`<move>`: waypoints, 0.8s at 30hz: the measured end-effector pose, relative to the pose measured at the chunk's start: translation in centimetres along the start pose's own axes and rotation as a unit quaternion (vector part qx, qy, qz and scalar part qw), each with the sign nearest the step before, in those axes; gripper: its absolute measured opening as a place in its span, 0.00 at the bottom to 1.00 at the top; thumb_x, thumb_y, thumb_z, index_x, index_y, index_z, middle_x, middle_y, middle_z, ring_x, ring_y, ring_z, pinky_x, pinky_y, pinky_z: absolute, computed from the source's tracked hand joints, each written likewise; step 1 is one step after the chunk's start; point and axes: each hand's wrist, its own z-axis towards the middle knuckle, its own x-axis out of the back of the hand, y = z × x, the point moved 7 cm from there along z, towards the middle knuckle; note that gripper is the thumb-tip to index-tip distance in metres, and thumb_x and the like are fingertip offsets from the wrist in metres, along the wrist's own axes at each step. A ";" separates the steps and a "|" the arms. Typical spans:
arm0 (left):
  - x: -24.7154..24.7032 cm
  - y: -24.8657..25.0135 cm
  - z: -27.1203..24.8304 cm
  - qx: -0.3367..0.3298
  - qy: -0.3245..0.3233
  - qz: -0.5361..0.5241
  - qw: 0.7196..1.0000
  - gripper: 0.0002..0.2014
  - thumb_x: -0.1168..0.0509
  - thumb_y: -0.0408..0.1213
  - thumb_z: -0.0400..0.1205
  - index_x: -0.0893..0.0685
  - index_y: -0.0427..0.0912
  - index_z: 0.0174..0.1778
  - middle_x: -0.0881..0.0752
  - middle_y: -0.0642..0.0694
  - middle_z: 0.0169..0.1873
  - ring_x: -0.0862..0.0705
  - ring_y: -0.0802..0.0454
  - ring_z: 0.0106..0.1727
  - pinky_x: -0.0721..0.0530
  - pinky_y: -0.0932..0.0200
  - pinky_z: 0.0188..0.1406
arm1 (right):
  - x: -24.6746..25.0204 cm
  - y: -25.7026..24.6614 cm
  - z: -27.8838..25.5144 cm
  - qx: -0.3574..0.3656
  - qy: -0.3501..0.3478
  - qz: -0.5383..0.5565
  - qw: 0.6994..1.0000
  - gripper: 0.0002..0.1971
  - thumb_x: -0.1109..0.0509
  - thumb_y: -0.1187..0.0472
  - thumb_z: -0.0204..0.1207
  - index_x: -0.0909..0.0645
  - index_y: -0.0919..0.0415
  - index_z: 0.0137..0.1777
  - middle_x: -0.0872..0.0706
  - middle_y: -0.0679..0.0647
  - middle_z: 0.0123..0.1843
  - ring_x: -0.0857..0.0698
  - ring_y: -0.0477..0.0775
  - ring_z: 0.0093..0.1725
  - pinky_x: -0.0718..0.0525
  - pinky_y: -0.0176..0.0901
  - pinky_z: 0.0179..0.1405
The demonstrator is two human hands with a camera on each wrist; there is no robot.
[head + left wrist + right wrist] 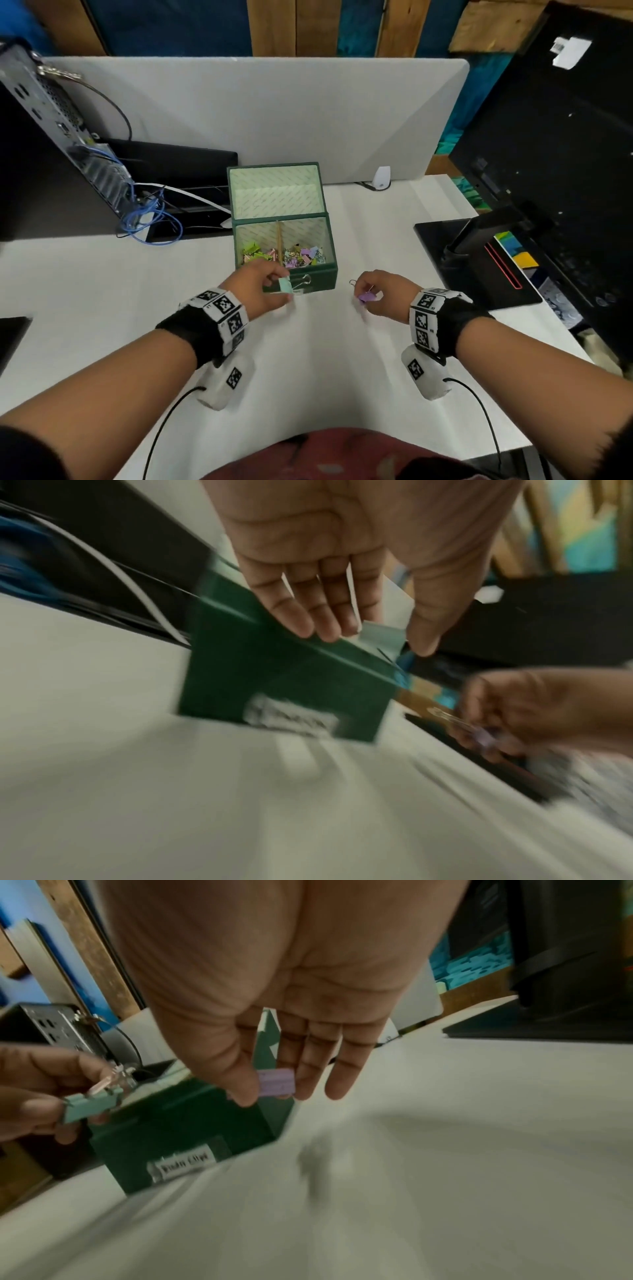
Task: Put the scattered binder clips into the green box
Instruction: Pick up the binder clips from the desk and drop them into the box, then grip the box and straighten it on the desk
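Note:
The green box [318, 279] stands open at the desk's middle, lid up, with many coloured binder clips [294, 255] in its two compartments. My left hand [270, 287] pinches a mint-green binder clip [286, 284] just in front of the box's near wall; that mint-green binder clip [92, 1107] also shows in the right wrist view. To the right of the box, my right hand [375, 294] pinches a purple binder clip [368, 296] between thumb and fingers above the desk; the purple binder clip [276, 1082] appears close up. The green box [274, 685] carries a white label [185, 1164].
A computer case [44, 113] with blue cables [144, 219] stands at the back left. At the right a black monitor [561, 144] stands on its stand base [479, 267]. Behind the box rises a grey divider panel [274, 109]. The white desk [325, 359] stretches in front.

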 end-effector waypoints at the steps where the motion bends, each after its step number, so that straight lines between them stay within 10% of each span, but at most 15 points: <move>1: 1.6 -0.9 0.0 0.016 0.039 -0.009 0.999 0.19 0.25 0.42 0.71 0.18 0.48 0.57 0.24 0.53 0.47 0.24 0.56 0.48 0.25 0.63 0.51 | 0.5 -0.7 0.4 0.010 0.012 0.012 1.000 0.16 0.35 0.67 0.73 0.26 0.42 0.35 0.17 0.50 0.49 0.17 0.54 0.50 0.24 0.37 0.50; 8: 6.6 -4.7 1.1 0.077 0.127 -0.010 0.989 0.19 0.24 0.42 0.70 0.17 0.48 0.56 0.26 0.46 0.60 0.27 0.48 0.64 0.32 0.61 0.61 | 2.7 -7.6 4.1 0.096 0.064 0.114 0.987 0.09 0.30 0.69 0.72 0.23 0.55 0.45 0.20 0.45 0.43 0.22 0.44 0.41 0.25 0.16 0.36; 17: 4.1 -6.6 3.2 0.113 0.088 -0.082 0.986 0.34 0.32 0.41 0.78 0.41 0.64 0.77 0.37 0.44 0.75 0.26 0.44 0.69 0.28 0.57 0.65 | 1.7 -12.3 7.3 0.101 0.011 0.133 0.986 0.09 0.30 0.66 0.73 0.23 0.50 0.45 0.21 0.42 0.43 0.21 0.41 0.40 0.23 0.24 0.29; 24: 3.1 -7.2 3.4 0.159 0.045 -0.243 0.956 0.41 0.33 0.29 0.76 0.43 0.76 0.71 0.22 0.48 0.61 0.15 0.36 0.54 0.12 0.36 0.47 | 0.0 -14.5 8.7 0.093 -0.023 0.059 0.994 0.14 0.37 0.70 0.76 0.20 0.58 0.59 0.17 0.55 0.58 0.16 0.55 0.56 0.18 0.44 0.56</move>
